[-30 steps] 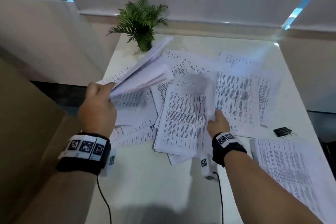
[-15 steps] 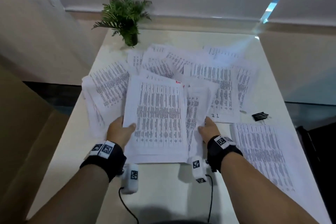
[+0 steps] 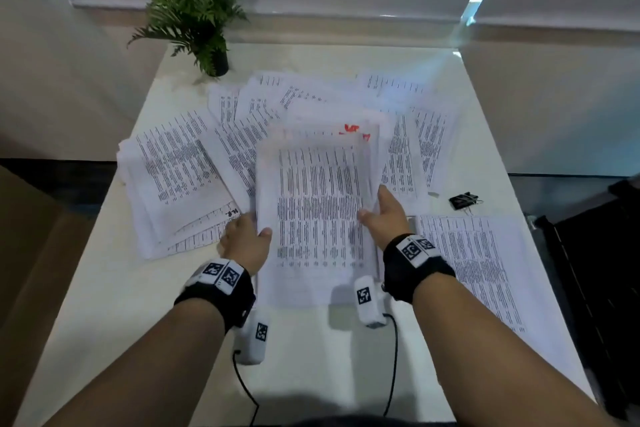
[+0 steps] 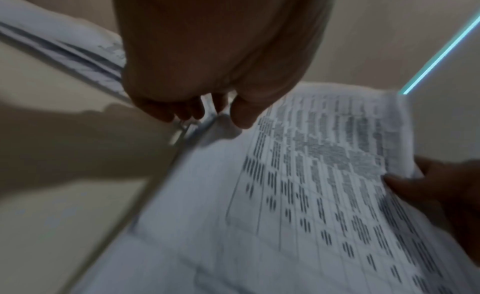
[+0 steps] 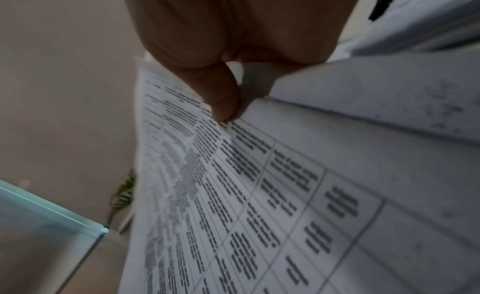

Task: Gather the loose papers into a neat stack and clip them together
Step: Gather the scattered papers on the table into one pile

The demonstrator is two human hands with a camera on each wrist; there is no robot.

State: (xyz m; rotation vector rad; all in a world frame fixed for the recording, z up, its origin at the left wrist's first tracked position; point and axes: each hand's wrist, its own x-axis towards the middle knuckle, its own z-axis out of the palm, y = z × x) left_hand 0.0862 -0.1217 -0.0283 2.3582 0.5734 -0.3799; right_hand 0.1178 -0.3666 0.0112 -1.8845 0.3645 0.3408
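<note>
A stack of printed papers (image 3: 315, 215) is lifted off the white table (image 3: 311, 350), held between both hands. My left hand (image 3: 247, 239) grips its left edge, thumb on top and fingers underneath, as the left wrist view shows (image 4: 207, 111). My right hand (image 3: 382, 215) grips the right edge, thumb (image 5: 221, 97) pressed on the top sheet. More loose papers (image 3: 173, 170) lie fanned across the table behind and to the left. A black binder clip (image 3: 462, 200) lies on the table at the right, untouched.
A small potted fern (image 3: 197, 17) stands at the table's far left corner. Another stack of printed sheets (image 3: 481, 267) lies at the right, near the table edge. Brown cardboard (image 3: 31, 253) is at the left, a dark object (image 3: 602, 253) at the right.
My left hand set down the bundle it held up, then took the left edge of the centre stack. Both hands have lifted that stack and drawn it toward me.
</note>
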